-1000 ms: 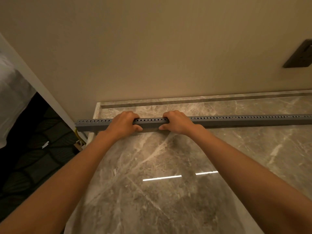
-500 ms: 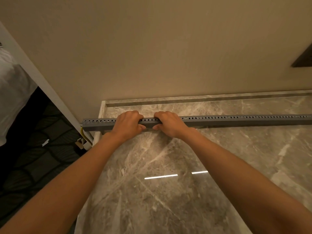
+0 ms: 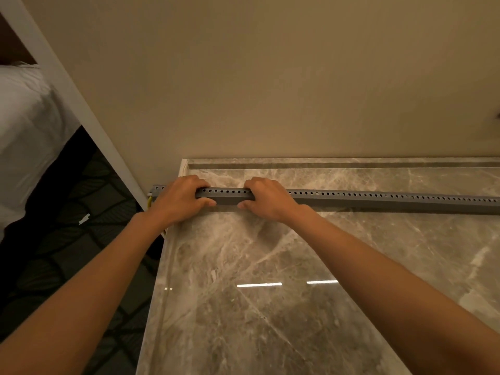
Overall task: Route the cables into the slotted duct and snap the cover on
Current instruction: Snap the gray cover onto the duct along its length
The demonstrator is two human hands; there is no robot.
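A long grey slotted duct (image 3: 378, 202) lies across the marble counter (image 3: 270, 307), running from the counter's left edge out past the right side of the view. My left hand (image 3: 181, 203) grips it near its left end, fingers over the top and thumb on the front face. About a hand's width to the right, my right hand (image 3: 266, 200) grips it the same way. A bit of yellow cable (image 3: 148, 203) shows just below the duct's left end, beside the counter edge. Whether a cover sits on the duct I cannot tell.
A beige wall (image 3: 270, 77) rises right behind the counter, with a low marble lip (image 3: 351, 165) along its foot. Left of the counter is a drop to dark patterned carpet (image 3: 67, 239), and a white bed (image 3: 24, 125) stands at the far left.
Both hands have slid left along the duct and my left hand now sits close to its left end. The view has shifted so the counter's left edge lies nearer the middle.
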